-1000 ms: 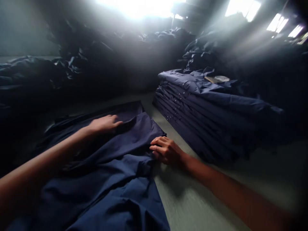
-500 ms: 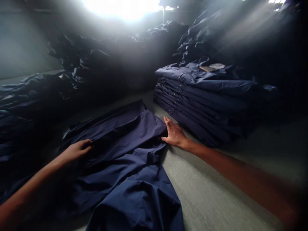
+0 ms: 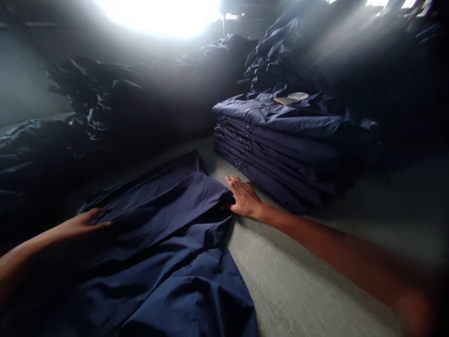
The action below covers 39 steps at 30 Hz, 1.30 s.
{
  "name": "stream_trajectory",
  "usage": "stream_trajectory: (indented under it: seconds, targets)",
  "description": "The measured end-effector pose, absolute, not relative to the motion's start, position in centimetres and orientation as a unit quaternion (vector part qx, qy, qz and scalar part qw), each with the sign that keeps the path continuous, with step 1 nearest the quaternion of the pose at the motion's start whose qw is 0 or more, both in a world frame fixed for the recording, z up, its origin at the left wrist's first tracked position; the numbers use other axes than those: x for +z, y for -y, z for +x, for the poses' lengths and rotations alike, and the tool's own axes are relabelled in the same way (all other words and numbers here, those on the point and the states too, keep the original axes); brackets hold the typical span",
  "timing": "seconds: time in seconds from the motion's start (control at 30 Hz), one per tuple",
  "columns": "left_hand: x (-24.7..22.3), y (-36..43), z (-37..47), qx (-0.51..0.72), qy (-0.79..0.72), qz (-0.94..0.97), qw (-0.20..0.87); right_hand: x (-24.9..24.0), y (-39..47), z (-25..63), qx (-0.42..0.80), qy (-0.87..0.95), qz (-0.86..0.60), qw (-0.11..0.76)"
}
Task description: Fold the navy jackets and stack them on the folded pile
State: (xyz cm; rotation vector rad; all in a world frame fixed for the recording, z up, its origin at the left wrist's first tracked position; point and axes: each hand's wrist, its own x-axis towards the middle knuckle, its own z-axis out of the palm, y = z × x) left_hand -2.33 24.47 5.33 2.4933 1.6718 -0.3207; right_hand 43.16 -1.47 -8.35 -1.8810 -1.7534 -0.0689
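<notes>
A navy blue cloth garment (image 3: 175, 206) lies spread and wrinkled across the grey surface in front of me. At its right edge is my right hand (image 3: 245, 200), the thumb tucked against the cloth and the fingers stretched out apart from it. My left hand (image 3: 86, 223) rests at the garment's left side, thumb and fingers apart on the fabric; dim light blurs its fingertips. The near part of the garment bunches into loose folds and runs out of the bottom of the view.
A stack of folded navy garments (image 3: 273, 145) with a row of snaps or buttons stands just beyond my right hand. On its top lies a tan and white tag (image 3: 292, 98). Dark heaps of cloth (image 3: 115, 103) fill the back and left. The grey surface (image 3: 280, 276) shows at right.
My left hand has slid left along the garment. My right hand stays at the right edge, its thumb now closer in against the cloth. The whole view has shifted slightly.
</notes>
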Motion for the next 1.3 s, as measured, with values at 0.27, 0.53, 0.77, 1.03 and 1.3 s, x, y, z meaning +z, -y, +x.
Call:
stream_trajectory:
  seconds: [0.27,0.53,0.77,1.03,1.3]
  targets:
    - [1.2,-22.9,19.0,-0.003,-0.346,0.935,0.082,-6.9,2.7,42.8,-0.085,0.779,-0.57,0.248]
    - [-3.9,-21.3,28.7,-0.017,-0.334,0.937,0.097,-6.3,3.0,42.4,-0.091,0.751,-0.624,0.197]
    - [-4.4,-19.3,28.0,0.105,-0.322,0.941,0.006,-6.3,2.9,42.8,-0.116,0.761,-0.593,0.236]
    - [-6.3,-18.4,29.3,0.048,-0.292,0.95,0.103,-8.1,1.5,43.5,-0.002,0.8,-0.572,0.18]
    - [-4.0,-15.0,27.3,0.264,-0.324,0.904,0.085,-8.4,1.7,44.7,0.069,0.804,-0.561,0.184]
